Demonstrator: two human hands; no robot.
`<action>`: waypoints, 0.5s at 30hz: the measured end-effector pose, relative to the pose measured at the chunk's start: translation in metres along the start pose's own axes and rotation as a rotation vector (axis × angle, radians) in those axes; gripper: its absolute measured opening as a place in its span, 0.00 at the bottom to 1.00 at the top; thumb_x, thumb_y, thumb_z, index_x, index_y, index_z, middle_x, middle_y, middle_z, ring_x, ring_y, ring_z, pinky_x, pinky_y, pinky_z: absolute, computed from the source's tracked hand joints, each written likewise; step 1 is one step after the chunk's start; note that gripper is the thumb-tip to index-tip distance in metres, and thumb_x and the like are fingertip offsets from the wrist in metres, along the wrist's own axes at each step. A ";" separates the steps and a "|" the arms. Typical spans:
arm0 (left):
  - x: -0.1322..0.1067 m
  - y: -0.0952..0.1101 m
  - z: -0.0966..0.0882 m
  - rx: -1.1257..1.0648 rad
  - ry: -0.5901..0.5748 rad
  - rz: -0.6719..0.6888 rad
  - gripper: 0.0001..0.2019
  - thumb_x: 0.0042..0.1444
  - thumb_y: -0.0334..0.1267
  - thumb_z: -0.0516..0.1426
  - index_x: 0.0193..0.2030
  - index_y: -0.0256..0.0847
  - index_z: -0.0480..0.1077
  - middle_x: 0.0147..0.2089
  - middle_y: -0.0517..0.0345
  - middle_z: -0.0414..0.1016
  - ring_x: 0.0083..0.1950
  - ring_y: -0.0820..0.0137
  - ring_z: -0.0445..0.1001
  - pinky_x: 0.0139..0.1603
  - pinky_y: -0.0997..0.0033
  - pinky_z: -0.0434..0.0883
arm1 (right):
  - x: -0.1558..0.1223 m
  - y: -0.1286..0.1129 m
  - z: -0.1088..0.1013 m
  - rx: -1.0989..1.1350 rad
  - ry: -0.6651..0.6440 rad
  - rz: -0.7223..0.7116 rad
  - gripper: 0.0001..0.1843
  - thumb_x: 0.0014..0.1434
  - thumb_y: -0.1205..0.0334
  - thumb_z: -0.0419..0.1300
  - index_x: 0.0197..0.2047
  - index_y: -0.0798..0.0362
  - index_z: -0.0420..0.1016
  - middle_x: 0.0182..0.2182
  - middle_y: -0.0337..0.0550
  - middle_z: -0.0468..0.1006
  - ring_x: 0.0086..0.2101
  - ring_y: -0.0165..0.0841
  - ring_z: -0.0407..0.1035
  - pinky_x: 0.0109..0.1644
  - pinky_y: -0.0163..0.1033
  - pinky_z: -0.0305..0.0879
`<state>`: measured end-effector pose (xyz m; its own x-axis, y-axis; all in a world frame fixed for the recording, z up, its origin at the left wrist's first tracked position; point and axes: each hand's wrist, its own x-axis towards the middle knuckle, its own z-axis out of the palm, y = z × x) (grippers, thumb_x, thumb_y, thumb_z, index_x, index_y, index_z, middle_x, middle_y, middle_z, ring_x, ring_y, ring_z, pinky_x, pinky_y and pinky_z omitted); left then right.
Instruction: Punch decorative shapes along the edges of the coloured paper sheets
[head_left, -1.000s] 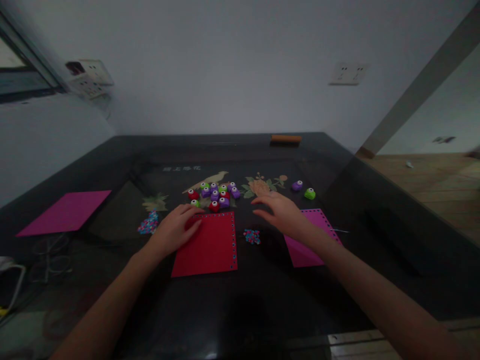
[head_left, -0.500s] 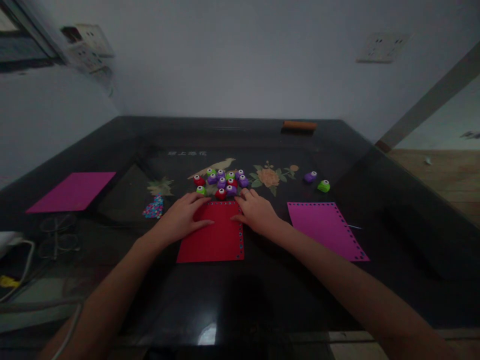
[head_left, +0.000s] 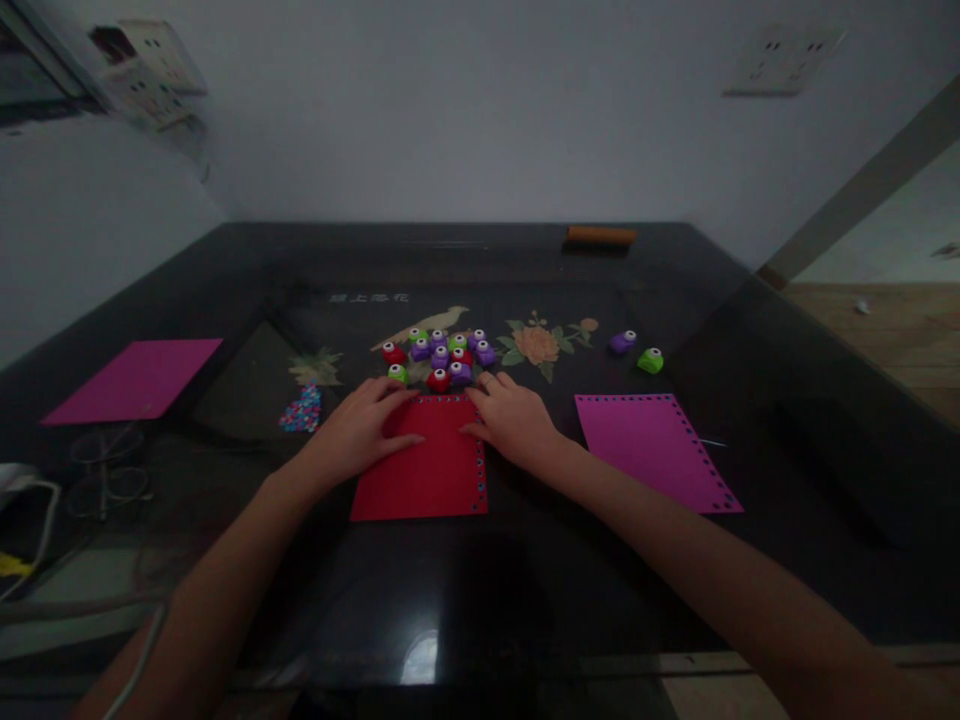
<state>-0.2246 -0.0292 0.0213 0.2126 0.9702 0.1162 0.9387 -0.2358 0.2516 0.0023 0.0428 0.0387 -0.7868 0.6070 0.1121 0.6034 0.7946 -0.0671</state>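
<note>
A red paper sheet [head_left: 424,470] with punched holes along its top and right edges lies flat on the dark glass table [head_left: 480,600]. My left hand [head_left: 360,430] rests on its upper left part, fingers stretched out. My right hand [head_left: 514,420] lies on its upper right corner, fingers spread flat. Just beyond the sheet stands a cluster of several small craft punches [head_left: 439,355] in red, purple and green.
A pink sheet with punched edges [head_left: 652,450] lies to the right, another pink sheet [head_left: 135,380] at the far left. A purple punch [head_left: 621,342] and a green punch [head_left: 649,360] stand apart. A pile of paper bits [head_left: 301,410] is left of the red sheet. Glasses and a cable lie at the left edge.
My right hand moved left from above the pink sheet and came down on the red sheet's right corner. My left hand stayed on the sheet. The small pile of bits right of the sheet is now covered.
</note>
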 end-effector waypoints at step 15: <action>0.000 0.008 -0.011 -0.007 0.031 -0.082 0.17 0.55 0.46 0.58 0.47 0.40 0.65 0.48 0.48 0.71 0.49 0.56 0.70 0.50 0.55 0.68 | 0.002 0.007 0.007 0.219 0.021 0.073 0.20 0.52 0.55 0.66 0.44 0.55 0.69 0.45 0.50 0.70 0.43 0.40 0.67 0.39 0.40 0.65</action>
<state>-0.2198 -0.0316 0.0340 0.1267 0.9840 0.1251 0.9505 -0.1566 0.2685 0.0038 0.0500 0.0318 -0.7376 0.6646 0.1194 0.6146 0.7340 -0.2892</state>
